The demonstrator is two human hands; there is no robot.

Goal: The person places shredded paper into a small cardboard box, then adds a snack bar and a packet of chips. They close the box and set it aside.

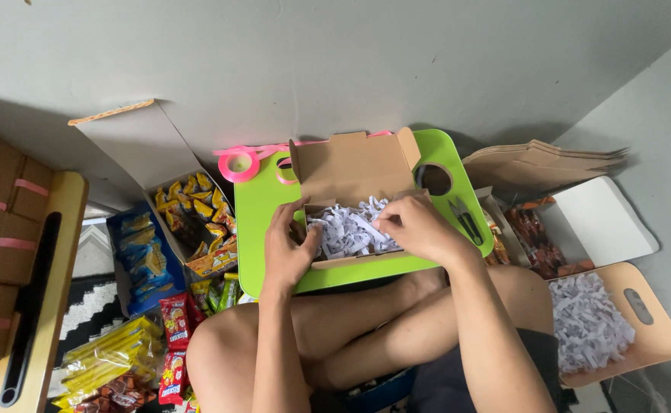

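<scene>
Head view: small brown cardboard box [354, 172] with its lid flipped up sits on the lime-green plastic lap counter [263, 210] over the crossed legs. Box is already bedded with white shredded paper [347, 229]. Left hand [288, 248] grips the box's near-left edge; right hand [419, 228] presses into the shreds, fingers curled, pinching some strands. No snacks in the box yet; snack packets [194, 210] wait in an open carton to the left. Pink ribbon roll [238, 164] and small scissors [467, 220] lie untouched. More shreds [588, 321] on a tan tray at right.
</scene>
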